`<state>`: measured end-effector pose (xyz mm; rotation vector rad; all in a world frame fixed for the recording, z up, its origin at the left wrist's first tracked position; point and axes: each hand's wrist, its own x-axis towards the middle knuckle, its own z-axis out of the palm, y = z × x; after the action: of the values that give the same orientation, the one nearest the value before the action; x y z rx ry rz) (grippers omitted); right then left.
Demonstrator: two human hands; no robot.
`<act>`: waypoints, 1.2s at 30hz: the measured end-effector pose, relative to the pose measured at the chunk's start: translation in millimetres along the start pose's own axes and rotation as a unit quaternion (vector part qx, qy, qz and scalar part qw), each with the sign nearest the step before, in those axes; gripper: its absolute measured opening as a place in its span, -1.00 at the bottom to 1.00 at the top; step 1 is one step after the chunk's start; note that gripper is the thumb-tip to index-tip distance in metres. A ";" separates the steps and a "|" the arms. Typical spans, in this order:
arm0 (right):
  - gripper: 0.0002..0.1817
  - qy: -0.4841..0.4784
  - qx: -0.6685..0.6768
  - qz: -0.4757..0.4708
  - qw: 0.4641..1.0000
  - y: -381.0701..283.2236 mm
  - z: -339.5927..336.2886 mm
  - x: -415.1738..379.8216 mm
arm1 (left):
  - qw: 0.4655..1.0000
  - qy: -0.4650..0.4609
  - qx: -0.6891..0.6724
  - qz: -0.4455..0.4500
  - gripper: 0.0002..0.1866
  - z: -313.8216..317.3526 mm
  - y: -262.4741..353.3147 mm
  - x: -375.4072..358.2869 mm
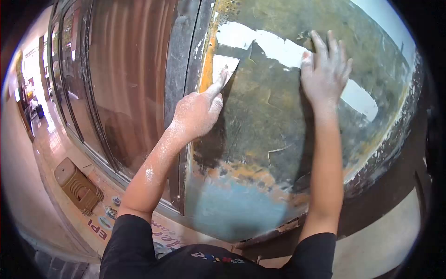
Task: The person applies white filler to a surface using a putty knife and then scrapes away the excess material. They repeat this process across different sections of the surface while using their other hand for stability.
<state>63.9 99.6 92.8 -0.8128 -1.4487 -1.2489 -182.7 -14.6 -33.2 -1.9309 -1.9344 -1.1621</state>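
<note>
My left hand [200, 111], dusted with white, is closed around a putty knife [226, 66]. One finger stretches along its wide blade, which lies at the wall's left side close to the door frame; its handle is hidden in my fist. A white putty patch [236, 35] sits just above the blade. My right hand [327, 69] is open, fingers spread over the mottled green-grey wall [260, 116], and holds nothing. Another white patch [281, 48] reaches toward its thumb, and a third patch [360, 100] shows to its lower right.
A dark door frame [181, 60] and glass panels with a brown curtain [130, 69] stand at the left. On the floor below are a brown plastic stool [79, 183] and a printed banner [160, 232]. The lower wall has a light blue area [237, 204].
</note>
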 end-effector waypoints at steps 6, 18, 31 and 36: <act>-0.35 -0.146 0.008 0.039 0.988 -38.0 -22.5 -118.2 | 0.997 0.061 -0.027 0.037 -0.34 -2.0 -4.0 17.1; -0.43 -0.216 0.131 0.022 0.967 -9.4 -55.4 -162.5 | 0.995 0.085 -0.014 0.052 -0.35 -19.8 -6.0 40.3; -0.41 -0.185 0.186 0.076 0.962 -23.2 -70.6 -170.9 | 0.990 0.122 0.006 0.076 -0.37 -28.6 12.9 69.2; -0.45 -0.181 0.277 0.094 0.939 -32.6 -90.0 -158.2 | 0.998 0.034 0.013 0.060 -0.33 -3.4 42.6 27.8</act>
<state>97.9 24.1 -72.5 -0.7864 -1.8488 -0.5079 -149.4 -1.2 3.1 -1.9378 -1.7652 -1.1477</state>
